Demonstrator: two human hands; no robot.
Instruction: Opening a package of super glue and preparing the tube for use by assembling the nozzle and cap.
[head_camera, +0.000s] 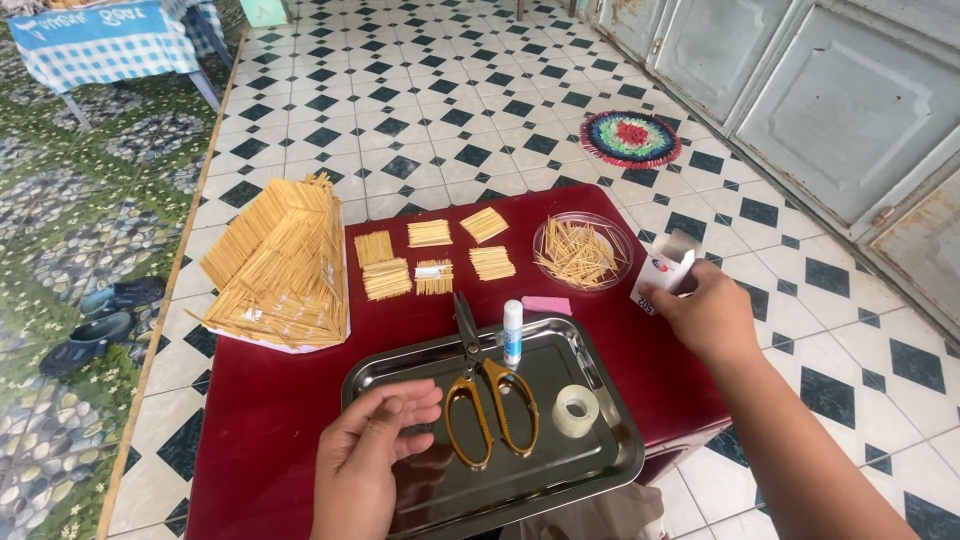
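Though half-hidden, seemingly small white carton (662, 276)

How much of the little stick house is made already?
The stick roof stands built, and six flat stick panels lie ready. The right hand holds a small box; the left hand hovers by the scissors. Loose sticks fill the bowl, unused.

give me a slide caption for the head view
Left hand hovers open over a steel tray with scissors; right hand grips a small box.
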